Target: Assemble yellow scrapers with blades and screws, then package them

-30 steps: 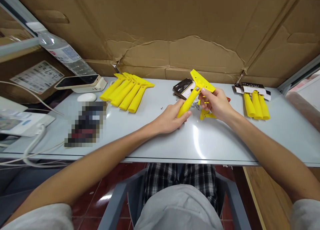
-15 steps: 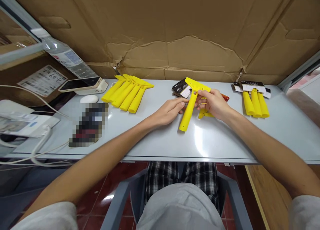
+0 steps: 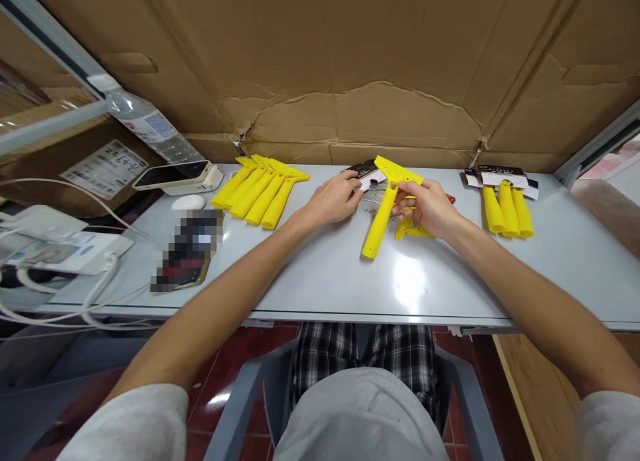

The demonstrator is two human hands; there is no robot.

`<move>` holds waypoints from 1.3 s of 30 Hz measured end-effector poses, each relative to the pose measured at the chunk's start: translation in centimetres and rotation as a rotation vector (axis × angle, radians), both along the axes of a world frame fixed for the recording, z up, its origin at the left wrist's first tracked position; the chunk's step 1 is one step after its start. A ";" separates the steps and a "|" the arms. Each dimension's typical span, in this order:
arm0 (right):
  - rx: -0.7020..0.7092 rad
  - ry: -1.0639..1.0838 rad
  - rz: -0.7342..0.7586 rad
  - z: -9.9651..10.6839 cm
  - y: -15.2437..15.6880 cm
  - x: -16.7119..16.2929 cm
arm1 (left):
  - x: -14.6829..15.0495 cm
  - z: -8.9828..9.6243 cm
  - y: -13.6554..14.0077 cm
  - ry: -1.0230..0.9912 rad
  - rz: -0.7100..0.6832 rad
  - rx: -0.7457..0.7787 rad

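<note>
My right hand (image 3: 429, 206) pinches a yellow T-shaped scraper handle (image 3: 379, 224) near its flat head, tilted above the table with its round grip end toward me. My left hand (image 3: 336, 197) rests at the edge of the black-and-white cardboard cards (image 3: 369, 175), its fingertips touching them and the thumb apart. Several small metal screws (image 3: 370, 211) lie on the table between my hands. Beneath the right hand sits another yellow plastic piece (image 3: 413, 230), partly hidden. A red item (image 3: 451, 199) shows just behind that hand, mostly covered.
Several yellow scraper handles (image 3: 260, 193) lie in a row at left. At right are yellow handles with cards (image 3: 507, 204). A phone (image 3: 187, 247), white mouse (image 3: 188, 203), power bank (image 3: 200, 179), bottle (image 3: 150, 124) and cables stand leftward. Cardboard (image 3: 300, 61) walls the back.
My left hand has moved away from the handle, up and left to the cards, uncovering the screws. My right hand keeps its hold on the scraper handle. The view has shifted slightly.
</note>
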State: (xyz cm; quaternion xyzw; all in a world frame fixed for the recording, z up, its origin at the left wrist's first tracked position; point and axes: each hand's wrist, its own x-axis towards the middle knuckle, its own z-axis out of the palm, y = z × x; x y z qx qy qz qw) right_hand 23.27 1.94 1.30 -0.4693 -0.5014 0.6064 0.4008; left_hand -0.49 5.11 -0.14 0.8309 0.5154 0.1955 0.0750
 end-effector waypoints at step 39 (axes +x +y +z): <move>0.537 -0.999 0.175 2.1 1.9 6.2 | 0.7 -1.2 -4.0 -1.250 -0.063 -0.870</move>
